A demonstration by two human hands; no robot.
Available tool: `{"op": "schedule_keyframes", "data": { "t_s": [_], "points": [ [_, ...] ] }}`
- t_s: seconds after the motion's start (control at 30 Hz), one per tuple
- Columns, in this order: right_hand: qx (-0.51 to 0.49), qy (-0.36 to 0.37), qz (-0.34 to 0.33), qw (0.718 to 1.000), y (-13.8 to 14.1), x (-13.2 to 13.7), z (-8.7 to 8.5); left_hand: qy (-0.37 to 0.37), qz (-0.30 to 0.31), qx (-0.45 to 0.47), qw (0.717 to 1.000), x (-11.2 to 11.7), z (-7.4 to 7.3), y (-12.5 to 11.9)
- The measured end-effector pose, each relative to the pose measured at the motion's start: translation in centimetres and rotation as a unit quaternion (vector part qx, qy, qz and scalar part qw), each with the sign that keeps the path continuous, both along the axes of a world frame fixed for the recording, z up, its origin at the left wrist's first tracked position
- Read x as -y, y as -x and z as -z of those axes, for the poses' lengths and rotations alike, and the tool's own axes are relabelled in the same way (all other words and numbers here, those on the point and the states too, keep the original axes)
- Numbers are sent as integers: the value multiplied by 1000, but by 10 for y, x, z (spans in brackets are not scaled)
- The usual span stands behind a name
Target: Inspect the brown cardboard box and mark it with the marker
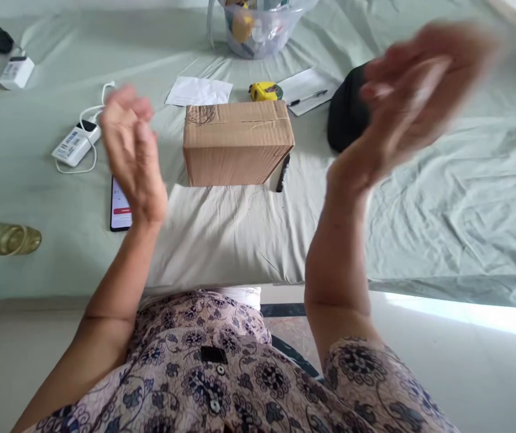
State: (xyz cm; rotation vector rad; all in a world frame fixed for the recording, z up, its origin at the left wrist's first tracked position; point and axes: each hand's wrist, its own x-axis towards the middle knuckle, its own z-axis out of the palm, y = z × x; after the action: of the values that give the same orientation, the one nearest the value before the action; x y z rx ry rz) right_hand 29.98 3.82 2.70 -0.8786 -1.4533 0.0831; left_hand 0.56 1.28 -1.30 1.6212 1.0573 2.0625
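My left hand (132, 150) is raised above the bed with fingers apart and loosely curled, holding nothing. It hovers over a phone (119, 209) with a lit screen. My right hand (414, 90) is lifted higher at the right, blurred by motion, fingers spread and empty. Between the two hands a closed cardboard box (237, 141) rests on a folded pale cloth (226, 231). A black object (346, 114) lies partly hidden behind my right hand.
The pale green bedsheet (442, 198) carries a white power bank with cable (75, 143), a yellow tape measure (263, 91), papers with a pen (305, 90), a white sheet (199, 91) and a clear plastic tub (260, 27). A bottle (3, 237) lies at the left.
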Motion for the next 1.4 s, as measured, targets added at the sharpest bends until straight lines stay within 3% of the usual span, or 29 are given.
{"op": "schedule_keyframes", "data": {
  "t_s": [0.03, 0.2, 0.3, 0.37, 0.43, 0.63, 0.9, 1.2, 1.4],
  "points": [
    [-24, -45, 42, 998, 4, -10, 8, -7, 5, 1, 1000, -13, 15, -4],
    [-69, 94, 64, 991, 4, -43, 76, 98, 50, -3, 994, -60, 87, -20],
    [14, 87, 53, 995, -5, -48, 107, 115, 76, -30, 990, -64, 110, -29],
    [69, 82, 44, 993, -7, -47, 115, 140, 81, -54, 985, -63, 119, -34],
    [83, 81, 48, 992, -7, -47, 118, 175, 36, -101, 979, -62, 126, -35],
    [121, 107, 56, 985, 3, -49, 125, 167, -50, -111, 978, -69, 136, -33],
    [142, 118, 57, 981, 1, -61, 143, 156, -68, -62, 983, -70, 137, -36],
    [168, 111, -44, 978, 4, -51, 123, 113, -44, 38, 992, -73, 131, -22],
    [237, 116, -103, 959, 8, -53, 124, 94, -95, 59, 989, -74, 127, -7]
  ]
}}
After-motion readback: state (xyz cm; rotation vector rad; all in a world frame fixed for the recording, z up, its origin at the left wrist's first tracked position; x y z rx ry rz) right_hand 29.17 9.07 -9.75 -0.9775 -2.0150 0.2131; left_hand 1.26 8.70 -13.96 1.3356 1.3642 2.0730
